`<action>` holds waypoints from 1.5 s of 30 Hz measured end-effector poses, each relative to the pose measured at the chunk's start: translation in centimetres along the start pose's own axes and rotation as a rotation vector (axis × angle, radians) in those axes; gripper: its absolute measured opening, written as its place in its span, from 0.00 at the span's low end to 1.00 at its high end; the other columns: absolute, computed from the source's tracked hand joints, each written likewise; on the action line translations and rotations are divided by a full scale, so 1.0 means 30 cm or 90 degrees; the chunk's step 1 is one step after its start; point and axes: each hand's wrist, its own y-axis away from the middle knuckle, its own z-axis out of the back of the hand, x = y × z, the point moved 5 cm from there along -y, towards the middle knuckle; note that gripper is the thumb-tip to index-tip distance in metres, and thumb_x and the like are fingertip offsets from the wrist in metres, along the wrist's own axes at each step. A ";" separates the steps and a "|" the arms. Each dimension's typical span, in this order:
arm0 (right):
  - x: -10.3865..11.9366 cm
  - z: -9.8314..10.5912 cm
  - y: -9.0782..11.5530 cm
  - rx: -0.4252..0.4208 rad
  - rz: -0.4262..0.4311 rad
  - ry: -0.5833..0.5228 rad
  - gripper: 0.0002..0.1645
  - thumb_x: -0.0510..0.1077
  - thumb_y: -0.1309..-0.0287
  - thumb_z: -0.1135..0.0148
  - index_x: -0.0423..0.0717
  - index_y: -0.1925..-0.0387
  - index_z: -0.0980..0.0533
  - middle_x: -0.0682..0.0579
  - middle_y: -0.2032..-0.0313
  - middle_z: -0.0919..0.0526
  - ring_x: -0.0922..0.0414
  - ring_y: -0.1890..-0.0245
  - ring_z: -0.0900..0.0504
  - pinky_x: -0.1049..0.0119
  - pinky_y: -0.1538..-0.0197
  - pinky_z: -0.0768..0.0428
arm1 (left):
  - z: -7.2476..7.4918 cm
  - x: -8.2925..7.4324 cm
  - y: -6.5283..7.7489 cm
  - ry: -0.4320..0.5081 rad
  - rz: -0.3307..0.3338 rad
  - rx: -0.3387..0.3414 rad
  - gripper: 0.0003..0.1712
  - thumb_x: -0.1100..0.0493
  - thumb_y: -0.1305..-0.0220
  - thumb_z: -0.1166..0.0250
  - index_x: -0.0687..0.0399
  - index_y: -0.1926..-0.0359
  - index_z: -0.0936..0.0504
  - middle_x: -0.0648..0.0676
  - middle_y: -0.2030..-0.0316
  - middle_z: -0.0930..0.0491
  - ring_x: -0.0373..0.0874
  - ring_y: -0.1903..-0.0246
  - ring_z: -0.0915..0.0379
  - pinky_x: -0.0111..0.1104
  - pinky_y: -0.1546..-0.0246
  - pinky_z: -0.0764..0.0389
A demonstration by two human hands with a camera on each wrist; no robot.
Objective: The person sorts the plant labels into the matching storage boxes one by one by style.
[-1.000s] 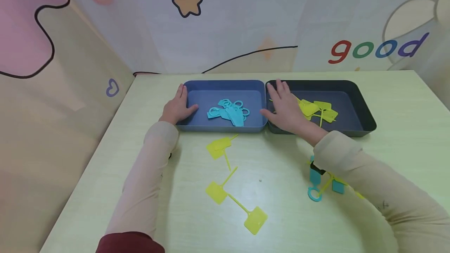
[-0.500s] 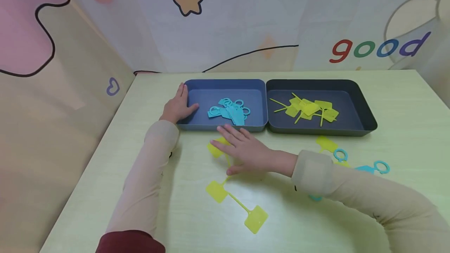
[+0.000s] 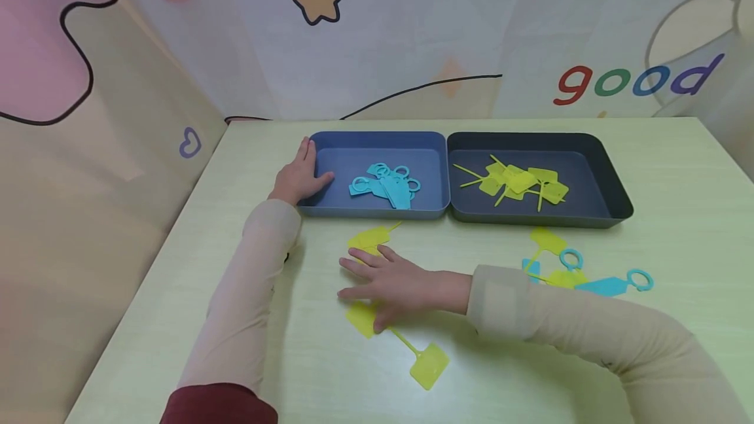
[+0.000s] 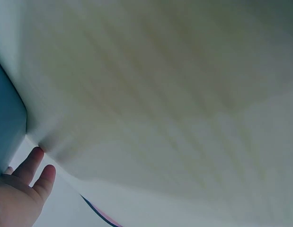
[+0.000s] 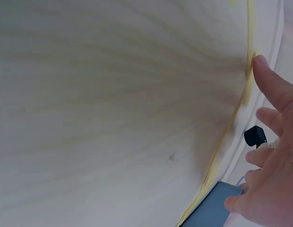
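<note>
1. At the upper middle of the frame, the left hand [image 3: 296, 182] rests at the left end of the blue tray [image 3: 377, 139]. Its straight fingers lie close along the outside of the wall and its thumb reaches over the rim, so I take it to be steadying the tray; I can't tell how firmly.
2. The right hand [image 3: 400, 286] is spread low near the centre, fingers fanned toward the left and pinching nothing that I can see. Splayed like that, it seems placed to cover several loose pieces at once.
3. Just above its fingertips lies an upper yellow tag [image 3: 369, 238], near the front of the blue tray. A middle yellow tag [image 3: 360, 319] sits partly under the thumb; whether they touch I can't tell. A lower yellow tag [image 3: 429, 366] lies farther down the table [image 3: 495, 385].
4. The trays stand side by side, apparently to keep the colours apart: cyan pieces [image 3: 394, 190] in the blue one, a yellow pile [image 3: 520, 182] in the dark tray [image 3: 595, 182].
5. Right of centre, below the dark tray, a mixed cluster lies unsorted, with a ringed cyan piece [image 3: 605, 286] beside yellow ones.
</note>
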 end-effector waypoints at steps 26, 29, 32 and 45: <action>0.029 -0.004 -0.022 0.064 -0.023 -0.071 0.24 0.51 0.56 0.33 0.56 0.56 0.29 0.47 0.32 0.51 0.50 0.31 0.63 0.45 0.37 0.48 | 0.008 -0.008 0.009 0.000 0.000 0.003 0.50 0.37 0.41 0.53 0.60 0.33 0.69 0.56 0.32 0.74 0.58 0.39 0.44 0.46 0.45 0.35; 0.032 -0.004 -0.028 0.078 -0.020 -0.062 0.22 0.51 0.57 0.33 0.56 0.59 0.31 0.47 0.32 0.54 0.50 0.31 0.65 0.46 0.36 0.48 | 0.007 -0.007 0.009 -0.001 0.002 0.003 0.50 0.37 0.41 0.53 0.60 0.33 0.69 0.56 0.32 0.74 0.58 0.39 0.45 0.47 0.44 0.36; 0.034 -0.004 -0.035 0.092 -0.017 -0.051 0.21 0.52 0.57 0.33 0.56 0.61 0.33 0.47 0.32 0.56 0.50 0.31 0.67 0.47 0.36 0.49 | 0.004 -0.006 0.008 -0.002 0.004 0.004 0.50 0.37 0.41 0.53 0.59 0.33 0.69 0.56 0.32 0.74 0.58 0.38 0.46 0.47 0.44 0.36; 0.036 0.003 -0.040 0.110 -0.028 -0.048 0.23 0.51 0.57 0.33 0.56 0.60 0.33 0.46 0.31 0.58 0.50 0.31 0.68 0.49 0.35 0.50 | 0.007 -0.010 0.013 -0.006 0.005 0.007 0.50 0.37 0.41 0.53 0.60 0.33 0.70 0.57 0.32 0.74 0.58 0.37 0.48 0.47 0.43 0.37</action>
